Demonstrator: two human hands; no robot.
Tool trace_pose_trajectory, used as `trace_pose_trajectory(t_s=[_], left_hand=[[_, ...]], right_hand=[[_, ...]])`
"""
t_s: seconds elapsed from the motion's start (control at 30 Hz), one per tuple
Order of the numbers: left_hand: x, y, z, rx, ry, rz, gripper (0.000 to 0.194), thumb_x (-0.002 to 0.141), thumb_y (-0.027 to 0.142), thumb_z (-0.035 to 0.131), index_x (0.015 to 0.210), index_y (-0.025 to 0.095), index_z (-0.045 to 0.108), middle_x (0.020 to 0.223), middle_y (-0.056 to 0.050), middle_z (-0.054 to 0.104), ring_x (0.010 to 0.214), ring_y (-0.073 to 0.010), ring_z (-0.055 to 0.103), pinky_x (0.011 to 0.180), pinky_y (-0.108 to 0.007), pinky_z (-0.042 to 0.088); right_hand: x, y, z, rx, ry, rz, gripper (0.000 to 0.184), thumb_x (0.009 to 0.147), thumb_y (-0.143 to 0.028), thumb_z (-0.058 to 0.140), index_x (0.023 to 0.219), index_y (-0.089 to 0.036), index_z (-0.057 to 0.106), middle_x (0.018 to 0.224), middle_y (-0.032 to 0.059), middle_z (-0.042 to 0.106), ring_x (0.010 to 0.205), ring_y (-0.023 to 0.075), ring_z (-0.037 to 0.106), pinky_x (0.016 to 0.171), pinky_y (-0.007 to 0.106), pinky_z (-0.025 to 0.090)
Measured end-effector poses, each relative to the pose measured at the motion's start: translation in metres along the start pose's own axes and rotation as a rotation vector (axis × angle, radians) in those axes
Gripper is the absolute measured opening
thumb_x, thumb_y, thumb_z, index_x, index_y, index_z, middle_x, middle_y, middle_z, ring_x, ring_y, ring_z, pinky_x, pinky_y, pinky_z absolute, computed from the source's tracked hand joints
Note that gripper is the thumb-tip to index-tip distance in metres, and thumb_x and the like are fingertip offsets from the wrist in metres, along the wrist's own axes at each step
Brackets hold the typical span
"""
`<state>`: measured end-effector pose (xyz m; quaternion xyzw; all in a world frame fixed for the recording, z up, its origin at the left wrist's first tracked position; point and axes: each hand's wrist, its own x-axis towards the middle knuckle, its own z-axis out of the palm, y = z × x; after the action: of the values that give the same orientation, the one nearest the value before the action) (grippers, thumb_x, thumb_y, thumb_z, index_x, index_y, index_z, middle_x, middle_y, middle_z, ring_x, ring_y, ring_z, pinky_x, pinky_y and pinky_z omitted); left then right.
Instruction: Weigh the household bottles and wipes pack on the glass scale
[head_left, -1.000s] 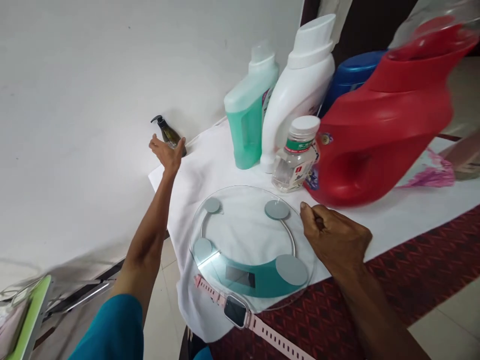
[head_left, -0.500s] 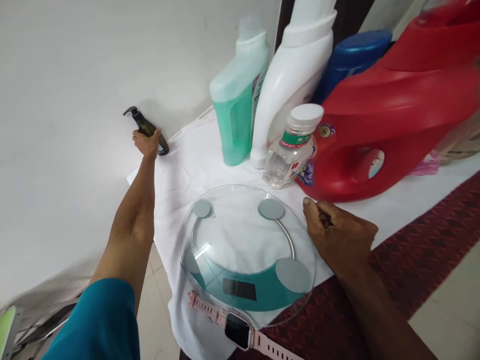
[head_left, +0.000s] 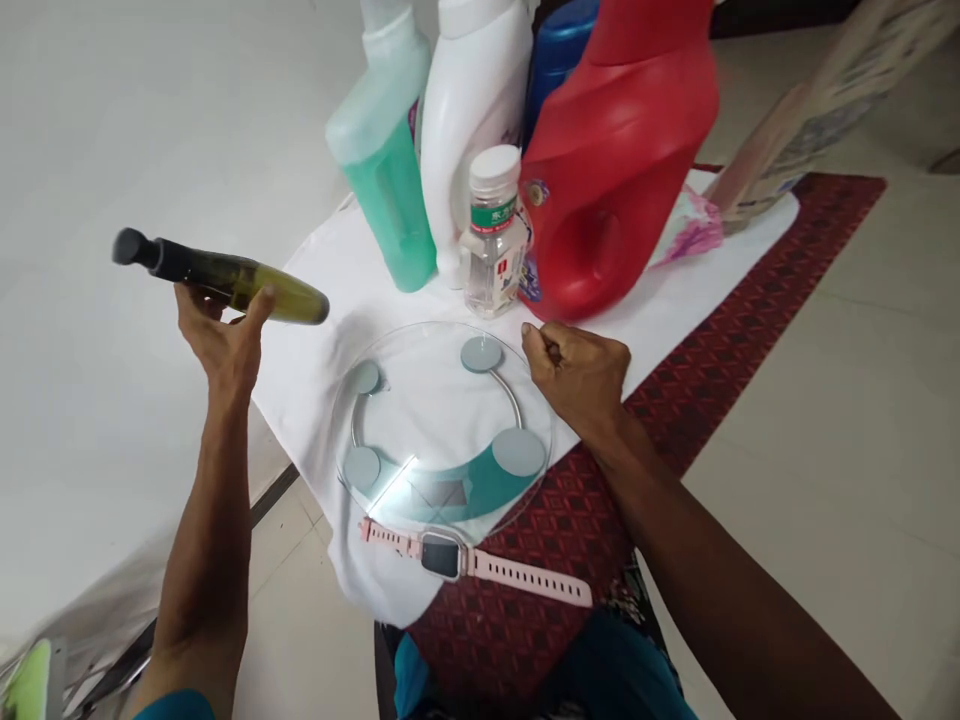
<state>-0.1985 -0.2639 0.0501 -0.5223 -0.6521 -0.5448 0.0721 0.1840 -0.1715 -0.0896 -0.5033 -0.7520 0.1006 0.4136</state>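
Observation:
My left hand [head_left: 225, 345] is wrapped around a dark green pump bottle [head_left: 289, 295], held tilted almost flat in the air at the left, its black pump head pointing left. On the white cloth, my right hand [head_left: 581, 375] rests curled in a fist, with nothing visible in it. Just left of that fist lies a round glass bathroom scale [head_left: 487, 485] with grey pads and a teal band. A smartwatch with a pink strap [head_left: 442, 555] lies along the scale's near edge.
Behind the scale stand a clear jar with a white cap [head_left: 491, 250], a green liquid bottle [head_left: 394, 205], a white bottle [head_left: 457, 110], a blue container [head_left: 559, 50] and a big red jug [head_left: 637, 130]. The wall [head_left: 150, 120] borders the left side. A patterned red cloth [head_left: 712, 400] runs along the right edge.
My left hand has lifted the pump bottle off the cloth by the wall and brought it nearer, tipping it sideways. My right fist keeps its place beside the scale. The view has shifted.

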Motion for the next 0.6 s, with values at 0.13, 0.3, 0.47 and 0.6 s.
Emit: trace_pose_trajectory(t_s=[0.13, 0.3, 0.47, 0.6], left_hand=[[-0.047, 0.075, 0.007, -0.051, -0.135, -0.020, 0.069, 0.069, 0.064, 0.099, 0.113, 0.024, 0.064, 0.110, -0.004, 0.070, 0.101, -0.0261, 0.074, 0.078, -0.044, 0.069], [-0.097, 0.129, 0.033, -0.019, -0.331, -0.027, 0.071, 0.067, 0.063, 0.100, 0.117, 0.023, 0.068, 0.106, -0.006, 0.073, 0.095, -0.0263, 0.077, 0.074, -0.039, 0.069], [-0.115, 0.142, 0.048, 0.039, -0.411, 0.030, 0.071, 0.068, 0.059, 0.098, 0.122, 0.022, 0.069, 0.111, -0.007, 0.074, 0.100, -0.0278, 0.077, 0.074, -0.038, 0.069], [-0.120, 0.142, 0.053, 0.056, -0.415, 0.022, 0.071, 0.070, 0.057, 0.098, 0.124, 0.023, 0.067, 0.116, -0.009, 0.075, 0.103, -0.0294, 0.077, 0.075, -0.040, 0.069]], right_hand=[[0.000, -0.001, 0.000, 0.024, -0.024, 0.011, 0.043, 0.105, -0.041, 0.049, 0.065, -0.025, 0.052, 0.060, 0.0049, 0.059, 0.058, 0.0177, 0.047, 0.063, 0.035, 0.028], [0.000, -0.004, -0.001, 0.037, -0.002, 0.032, 0.042, 0.106, -0.038, 0.051, 0.066, -0.024, 0.055, 0.061, 0.0052, 0.062, 0.059, 0.0176, 0.047, 0.064, 0.036, 0.024], [0.000, -0.006, -0.004, 0.025, 0.012, 0.043, 0.042, 0.106, -0.037, 0.052, 0.068, -0.022, 0.061, 0.064, 0.0068, 0.066, 0.058, 0.0175, 0.049, 0.064, 0.036, 0.021], [0.000, -0.007, -0.005, 0.020, -0.002, 0.029, 0.042, 0.107, -0.038, 0.053, 0.070, -0.021, 0.065, 0.065, 0.0074, 0.069, 0.059, 0.0179, 0.051, 0.063, 0.036, 0.020]])
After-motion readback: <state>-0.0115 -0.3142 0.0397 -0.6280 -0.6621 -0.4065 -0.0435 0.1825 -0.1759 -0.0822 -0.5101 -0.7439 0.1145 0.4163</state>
